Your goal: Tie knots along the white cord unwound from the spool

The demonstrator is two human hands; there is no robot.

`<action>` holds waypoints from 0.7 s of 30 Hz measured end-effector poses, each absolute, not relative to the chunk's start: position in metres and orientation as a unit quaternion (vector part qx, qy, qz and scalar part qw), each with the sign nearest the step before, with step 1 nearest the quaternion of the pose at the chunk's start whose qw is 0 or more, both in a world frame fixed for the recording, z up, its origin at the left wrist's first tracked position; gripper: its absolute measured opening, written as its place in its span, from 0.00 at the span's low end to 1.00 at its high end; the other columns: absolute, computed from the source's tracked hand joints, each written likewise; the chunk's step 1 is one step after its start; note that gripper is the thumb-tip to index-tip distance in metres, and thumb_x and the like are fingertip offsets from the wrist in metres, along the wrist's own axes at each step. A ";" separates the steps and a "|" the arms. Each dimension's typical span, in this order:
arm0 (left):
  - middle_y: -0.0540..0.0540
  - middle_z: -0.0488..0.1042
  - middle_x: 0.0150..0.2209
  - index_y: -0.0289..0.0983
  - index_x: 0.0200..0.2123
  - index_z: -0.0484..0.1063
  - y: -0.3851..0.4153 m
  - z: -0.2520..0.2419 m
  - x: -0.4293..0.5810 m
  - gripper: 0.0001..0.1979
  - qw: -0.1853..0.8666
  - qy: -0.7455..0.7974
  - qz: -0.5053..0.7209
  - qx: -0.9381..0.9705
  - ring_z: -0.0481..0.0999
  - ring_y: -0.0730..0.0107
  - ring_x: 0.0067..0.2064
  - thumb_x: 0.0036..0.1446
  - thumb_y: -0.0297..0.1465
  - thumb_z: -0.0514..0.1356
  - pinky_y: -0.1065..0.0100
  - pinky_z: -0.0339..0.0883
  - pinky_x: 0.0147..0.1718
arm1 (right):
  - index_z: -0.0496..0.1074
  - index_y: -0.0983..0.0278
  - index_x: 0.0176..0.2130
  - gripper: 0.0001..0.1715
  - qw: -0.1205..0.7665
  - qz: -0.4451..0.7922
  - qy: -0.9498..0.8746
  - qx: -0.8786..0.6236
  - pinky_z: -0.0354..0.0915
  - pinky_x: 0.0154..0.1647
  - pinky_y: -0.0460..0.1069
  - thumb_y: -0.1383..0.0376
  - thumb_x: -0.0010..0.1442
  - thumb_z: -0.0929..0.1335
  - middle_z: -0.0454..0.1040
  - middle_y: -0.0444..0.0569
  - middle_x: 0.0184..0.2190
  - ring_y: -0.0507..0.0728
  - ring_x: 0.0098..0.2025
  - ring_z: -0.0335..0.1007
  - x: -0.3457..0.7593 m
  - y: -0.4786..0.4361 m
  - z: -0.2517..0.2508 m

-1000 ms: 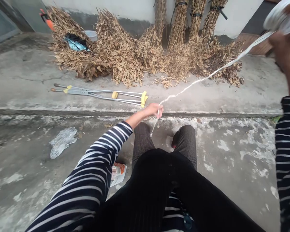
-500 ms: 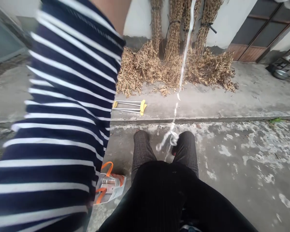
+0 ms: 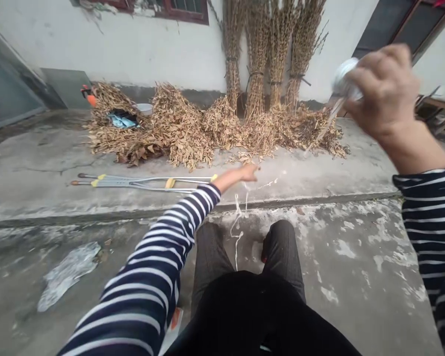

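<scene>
My right hand is raised at the upper right, its fingers wrapped round a white ball of cord. From the ball, a length of white cord slants down to the left and blurs over the ledge. Reaching out in front of my knees, my left hand appears closed on the cord, with one finger poking out; its grip is small and blurred. More of the cord dangles below it, with a knot between my knees.
Aluminium crutches with yellow pads lie on the concrete ledge. Behind are dry plant heaps and tied stalk bundles against the wall. A clear plastic sheet is on the lower ground; a bag peeks out beside my left arm.
My left arm has dropped from close before the camera to low and forward, bringing that hand into view. My right hand with the ball of cord has come into view. The cord has swung left.
</scene>
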State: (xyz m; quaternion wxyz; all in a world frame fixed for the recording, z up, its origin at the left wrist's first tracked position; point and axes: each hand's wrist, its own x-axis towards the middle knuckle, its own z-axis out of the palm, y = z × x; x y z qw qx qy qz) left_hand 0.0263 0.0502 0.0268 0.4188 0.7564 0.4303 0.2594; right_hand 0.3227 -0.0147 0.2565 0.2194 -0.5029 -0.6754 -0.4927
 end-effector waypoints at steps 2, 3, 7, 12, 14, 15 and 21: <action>0.38 0.79 0.48 0.31 0.47 0.77 0.048 0.018 0.041 0.15 0.417 0.441 0.227 0.762 0.78 0.59 0.49 0.56 0.26 0.70 0.56 0.75 0.53 | 0.79 0.67 0.51 0.24 0.175 -0.481 -0.722 -0.466 0.70 0.46 0.59 0.54 0.68 0.66 0.79 0.64 0.55 0.66 0.58 0.67 0.311 -0.019 0.239; 0.36 0.79 0.48 0.31 0.46 0.77 0.046 0.016 0.048 0.15 0.427 0.439 0.230 0.756 0.78 0.59 0.49 0.53 0.22 0.70 0.58 0.75 0.52 | 0.78 0.67 0.53 0.22 0.175 -0.458 -0.748 -0.448 0.72 0.46 0.59 0.56 0.69 0.64 0.79 0.63 0.54 0.66 0.59 0.67 0.305 -0.022 0.230; 0.33 0.75 0.58 0.31 0.56 0.73 0.028 0.033 0.076 0.21 0.561 0.326 0.370 0.664 0.77 0.56 0.55 0.59 0.26 0.64 0.63 0.76 0.44 | 0.72 0.58 0.59 0.20 0.218 -0.374 -0.808 -0.401 0.73 0.55 0.63 0.62 0.71 0.62 0.77 0.55 0.56 0.66 0.62 0.68 0.284 -0.027 0.198; 0.39 0.82 0.47 0.32 0.46 0.79 0.012 0.067 0.103 0.17 0.617 0.207 0.520 0.553 0.79 0.63 0.51 0.55 0.33 0.70 0.64 0.70 0.54 | 0.70 0.58 0.61 0.23 0.215 -0.331 -0.851 -0.348 0.75 0.52 0.60 0.68 0.69 0.63 0.77 0.56 0.54 0.66 0.63 0.68 0.271 -0.022 0.176; 0.42 0.82 0.37 0.31 0.39 0.80 0.008 0.073 0.106 0.14 0.627 0.199 0.523 0.541 0.80 0.66 0.44 0.55 0.36 0.70 0.65 0.68 0.54 | 0.70 0.58 0.60 0.22 0.209 -0.337 -0.854 -0.338 0.76 0.51 0.59 0.68 0.69 0.63 0.76 0.56 0.54 0.66 0.63 0.68 0.269 -0.021 0.171; 0.44 0.82 0.34 0.31 0.35 0.80 0.006 0.074 0.105 0.14 0.639 0.197 0.513 0.538 0.80 0.67 0.41 0.55 0.39 0.70 0.64 0.69 0.53 | 0.70 0.58 0.59 0.21 0.207 -0.344 -0.853 -0.334 0.76 0.52 0.59 0.69 0.69 0.63 0.76 0.56 0.55 0.66 0.63 0.68 0.268 -0.021 0.168; 0.46 0.77 0.24 0.32 0.30 0.74 -0.007 0.071 0.085 0.09 0.735 0.221 0.417 0.486 0.81 0.67 0.33 0.54 0.34 0.66 0.64 0.70 0.47 | 0.70 0.59 0.58 0.18 0.251 -0.352 -0.845 -0.314 0.75 0.54 0.60 0.68 0.70 0.63 0.75 0.55 0.55 0.65 0.61 0.68 0.263 -0.024 0.139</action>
